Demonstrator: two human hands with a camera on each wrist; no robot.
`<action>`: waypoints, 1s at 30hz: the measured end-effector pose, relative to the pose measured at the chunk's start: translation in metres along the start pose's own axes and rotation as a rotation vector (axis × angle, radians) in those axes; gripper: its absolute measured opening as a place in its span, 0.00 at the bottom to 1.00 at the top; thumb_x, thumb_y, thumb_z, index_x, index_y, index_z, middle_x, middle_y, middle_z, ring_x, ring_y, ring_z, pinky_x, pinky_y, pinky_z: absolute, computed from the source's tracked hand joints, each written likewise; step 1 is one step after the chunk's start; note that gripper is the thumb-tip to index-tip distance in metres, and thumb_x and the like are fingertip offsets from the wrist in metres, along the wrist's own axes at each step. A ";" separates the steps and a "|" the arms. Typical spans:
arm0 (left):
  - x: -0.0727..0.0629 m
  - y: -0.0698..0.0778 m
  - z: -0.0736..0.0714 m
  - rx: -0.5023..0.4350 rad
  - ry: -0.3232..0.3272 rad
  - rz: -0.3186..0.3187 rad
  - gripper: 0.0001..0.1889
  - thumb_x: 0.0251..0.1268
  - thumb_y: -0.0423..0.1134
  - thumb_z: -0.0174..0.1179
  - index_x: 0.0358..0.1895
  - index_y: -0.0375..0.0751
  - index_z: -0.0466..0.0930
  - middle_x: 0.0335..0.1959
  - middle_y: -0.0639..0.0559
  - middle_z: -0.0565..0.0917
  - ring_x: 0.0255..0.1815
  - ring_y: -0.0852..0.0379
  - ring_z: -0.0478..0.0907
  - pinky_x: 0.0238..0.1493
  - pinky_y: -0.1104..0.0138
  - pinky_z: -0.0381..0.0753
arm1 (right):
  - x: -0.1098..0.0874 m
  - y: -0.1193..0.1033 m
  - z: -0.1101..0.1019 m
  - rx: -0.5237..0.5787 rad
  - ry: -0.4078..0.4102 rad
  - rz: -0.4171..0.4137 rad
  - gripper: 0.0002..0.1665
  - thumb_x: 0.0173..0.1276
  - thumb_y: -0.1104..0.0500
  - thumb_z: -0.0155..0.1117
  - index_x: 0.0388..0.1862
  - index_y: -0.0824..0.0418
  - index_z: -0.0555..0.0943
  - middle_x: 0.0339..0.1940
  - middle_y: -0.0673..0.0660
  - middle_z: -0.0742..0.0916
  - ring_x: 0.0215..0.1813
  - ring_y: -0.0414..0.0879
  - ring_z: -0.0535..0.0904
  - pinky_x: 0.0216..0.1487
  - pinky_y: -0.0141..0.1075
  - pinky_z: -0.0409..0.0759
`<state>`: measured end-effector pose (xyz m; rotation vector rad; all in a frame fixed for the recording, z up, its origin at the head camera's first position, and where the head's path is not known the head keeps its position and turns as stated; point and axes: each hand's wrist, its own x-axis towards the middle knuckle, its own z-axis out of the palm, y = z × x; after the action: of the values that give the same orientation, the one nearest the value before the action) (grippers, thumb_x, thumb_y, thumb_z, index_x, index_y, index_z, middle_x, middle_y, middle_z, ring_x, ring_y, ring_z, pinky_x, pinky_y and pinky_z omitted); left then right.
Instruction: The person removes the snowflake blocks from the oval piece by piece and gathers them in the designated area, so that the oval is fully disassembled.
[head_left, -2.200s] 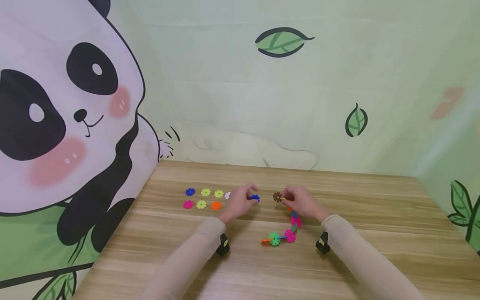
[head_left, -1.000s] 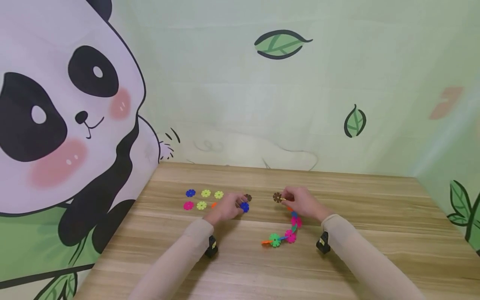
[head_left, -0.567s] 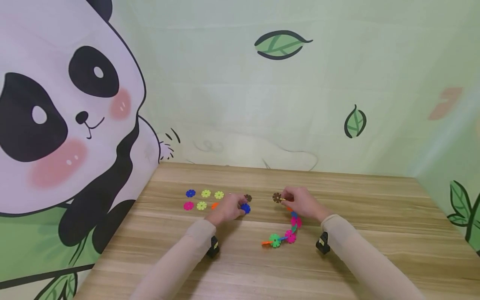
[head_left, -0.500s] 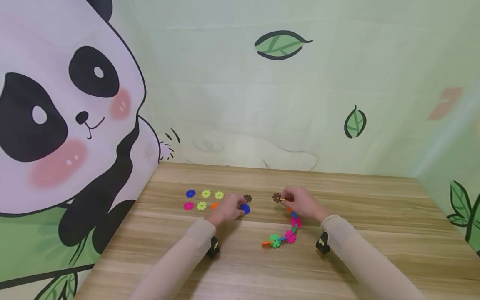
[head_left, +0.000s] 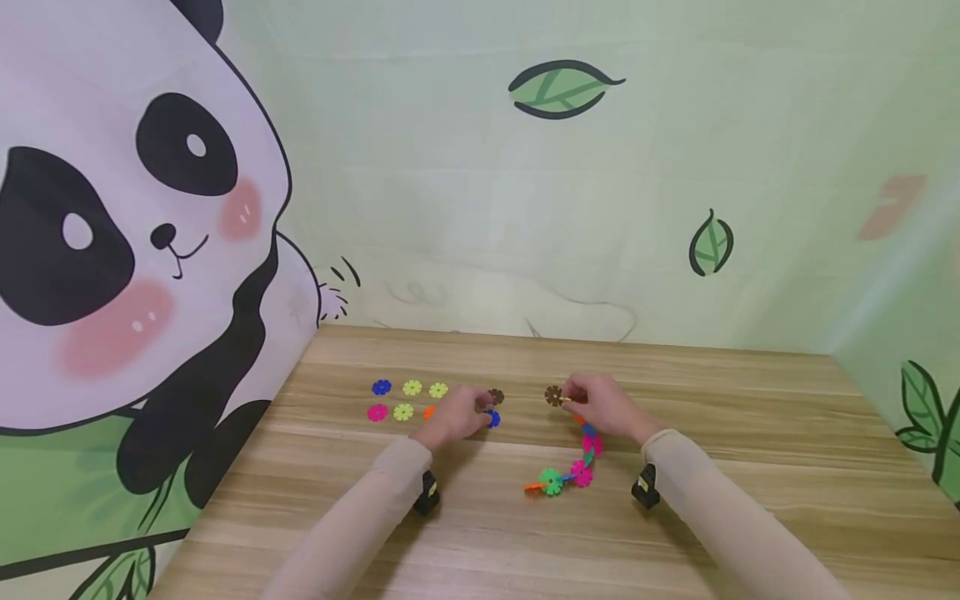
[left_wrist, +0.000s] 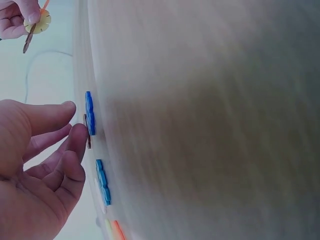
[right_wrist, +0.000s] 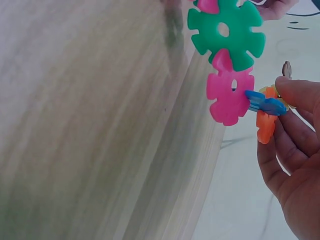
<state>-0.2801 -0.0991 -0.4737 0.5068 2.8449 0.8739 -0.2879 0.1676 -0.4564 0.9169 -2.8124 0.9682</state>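
- Since the left grip [head_left: 456, 414], loosely parted, has just let go, the blue disc [head_left: 494, 418] lies just beside it, unjoined.
- Right grip [head_left: 603, 406] pinches the chain [head_left: 593, 444].

Big panda drawing [head_left: 153, 250] fills left. Pale green far wall [head_left: 465, 192] shows large leaf [head_left: 564, 88], smaller leaf [head_left: 711, 243] to its right. Reddish patch [head_left: 892, 207] right. Wooden table [head_left: 787, 417] nearer.

Seeing curved chain of multicolored notched discs [head_left: 581, 475] lower center on my feed, upper end pinched in right hand [head_left: 606, 408]; blue disc [head_left: 493, 419] flat by left hand [head_left: 454, 415], mid-frame.
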 end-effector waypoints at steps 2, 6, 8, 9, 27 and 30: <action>0.000 0.001 0.000 -0.015 0.001 -0.002 0.15 0.59 0.34 0.64 0.49 0.36 0.80 0.45 0.44 0.82 0.46 0.50 0.78 0.48 0.60 0.77 | 0.000 0.000 0.000 0.002 0.000 -0.004 0.04 0.62 0.64 0.67 0.31 0.58 0.79 0.30 0.47 0.84 0.33 0.38 0.77 0.35 0.34 0.78; 0.002 0.004 -0.001 -0.036 0.005 0.006 0.13 0.61 0.35 0.63 0.49 0.37 0.80 0.45 0.45 0.81 0.45 0.51 0.78 0.47 0.61 0.77 | 0.001 0.000 0.001 0.003 0.001 -0.010 0.04 0.61 0.64 0.67 0.31 0.58 0.79 0.29 0.47 0.84 0.33 0.38 0.77 0.35 0.34 0.78; 0.002 0.007 -0.001 -0.028 0.010 0.017 0.13 0.62 0.36 0.62 0.49 0.37 0.80 0.45 0.46 0.82 0.46 0.51 0.78 0.49 0.60 0.77 | 0.001 0.000 0.001 0.003 -0.001 -0.006 0.04 0.61 0.64 0.67 0.31 0.57 0.79 0.29 0.47 0.84 0.33 0.38 0.77 0.35 0.33 0.78; 0.002 0.008 -0.001 -0.017 0.013 0.024 0.13 0.62 0.37 0.62 0.49 0.37 0.81 0.45 0.46 0.82 0.47 0.51 0.78 0.50 0.60 0.76 | 0.001 -0.001 0.002 0.002 -0.001 -0.004 0.05 0.61 0.64 0.67 0.31 0.57 0.79 0.29 0.47 0.84 0.32 0.38 0.77 0.35 0.33 0.78; 0.013 0.036 0.013 -0.145 0.059 0.057 0.12 0.68 0.39 0.55 0.47 0.37 0.81 0.42 0.48 0.83 0.37 0.58 0.78 0.41 0.65 0.78 | 0.001 -0.005 0.000 0.001 -0.018 -0.003 0.05 0.62 0.62 0.67 0.30 0.56 0.79 0.29 0.46 0.84 0.32 0.38 0.77 0.34 0.34 0.77; 0.015 0.044 0.013 -0.209 0.079 0.046 0.12 0.68 0.40 0.56 0.47 0.37 0.82 0.41 0.49 0.84 0.37 0.58 0.79 0.40 0.66 0.78 | 0.002 -0.007 -0.001 0.013 -0.019 -0.013 0.05 0.62 0.63 0.67 0.30 0.56 0.79 0.28 0.46 0.84 0.32 0.38 0.77 0.33 0.34 0.77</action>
<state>-0.2790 -0.0528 -0.4599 0.5229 2.7754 1.2086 -0.2859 0.1631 -0.4517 0.9488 -2.8153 0.9825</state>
